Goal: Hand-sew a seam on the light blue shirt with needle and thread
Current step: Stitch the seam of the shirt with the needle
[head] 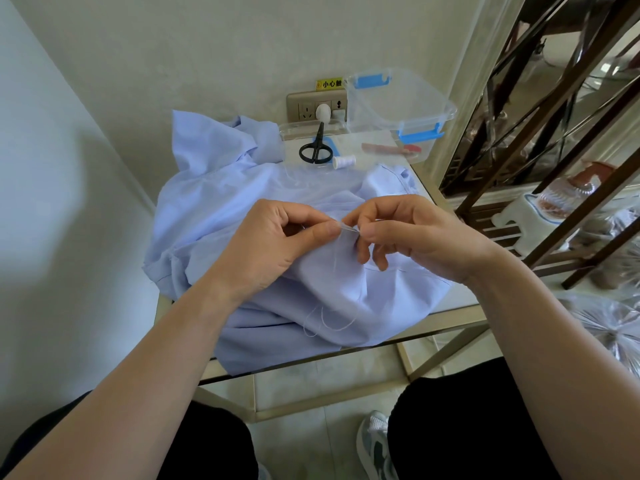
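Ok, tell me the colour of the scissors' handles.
Black; the scissors show best in the head view.

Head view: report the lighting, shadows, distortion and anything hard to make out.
Head view: soft, even light; a broad blurred shadow on the left wall, whose corner the wide-angle lens slants; the needle between the left hand and right hand is only a thin glint; the thread is faint against the light blue shirt; small highlights on the clear plastic box.

Head-worn view — forward, downward, close.
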A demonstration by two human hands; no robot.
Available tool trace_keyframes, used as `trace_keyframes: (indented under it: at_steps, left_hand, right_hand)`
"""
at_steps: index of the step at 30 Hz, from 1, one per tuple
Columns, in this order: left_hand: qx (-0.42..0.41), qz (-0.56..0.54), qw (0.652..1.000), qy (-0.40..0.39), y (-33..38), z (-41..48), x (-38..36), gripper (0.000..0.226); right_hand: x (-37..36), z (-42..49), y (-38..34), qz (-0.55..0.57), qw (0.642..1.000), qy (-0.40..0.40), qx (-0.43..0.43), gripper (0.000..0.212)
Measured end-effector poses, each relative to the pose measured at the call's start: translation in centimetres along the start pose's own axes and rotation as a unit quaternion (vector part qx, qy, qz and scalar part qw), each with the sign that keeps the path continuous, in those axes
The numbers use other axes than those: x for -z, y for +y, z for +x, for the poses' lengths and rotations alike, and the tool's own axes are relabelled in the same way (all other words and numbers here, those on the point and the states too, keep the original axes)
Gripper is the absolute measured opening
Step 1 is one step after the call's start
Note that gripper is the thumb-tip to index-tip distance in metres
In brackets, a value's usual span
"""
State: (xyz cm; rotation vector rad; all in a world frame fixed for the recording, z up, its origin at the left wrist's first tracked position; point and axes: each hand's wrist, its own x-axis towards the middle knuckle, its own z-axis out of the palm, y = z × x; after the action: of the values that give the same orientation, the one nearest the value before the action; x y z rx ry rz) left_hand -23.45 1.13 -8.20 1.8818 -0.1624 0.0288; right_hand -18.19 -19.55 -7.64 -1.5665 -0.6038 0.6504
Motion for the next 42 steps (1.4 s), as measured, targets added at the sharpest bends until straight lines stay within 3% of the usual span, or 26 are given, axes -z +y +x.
trace_keyframes:
  at_steps: [8, 14, 20, 24, 33, 42]
  left_hand:
    - [-0.008, 0.003, 0.997, -0.076, 0.0, -0.5, 0.2, 0.010]
    - [-0.003, 0.037, 0.999, -0.038, -0.1, -0.3, 0.4, 0.003]
    - [0.010, 0.025, 1.000, -0.015, -0.4, -0.2, 1.2, 0.024]
    - [0.009, 0.050, 0.999, -0.007, -0.4, -0.2, 1.2, 0.009]
    - [-0.011, 0.080, 0.997, -0.004, 0.1, -0.3, 1.3, 0.003]
    - [-0.040, 0.088, 0.994, 0.051, 0.0, -0.3, 1.5, 0.012]
  right_hand:
    - [-0.1, 0.3, -0.1, -0.016, 0.998, -0.053, -0.022, 0.013]
    - [0.2, 0.5, 0.5, -0.004, 0.999, -0.039, -0.024, 0.013]
    - [0.2, 0.3, 0.5, 0.003, 0.999, 0.041, 0.025, 0.010]
    - [0.1, 0.4, 0.6, 0.013, 0.997, 0.062, 0.044, 0.009]
    - [0.1, 0.2, 0.4, -0.036, 0.995, 0.076, 0.059, 0.012]
    - [0.3, 0.0, 0.6, -0.079, 0.989, 0.107, 0.065, 0.013]
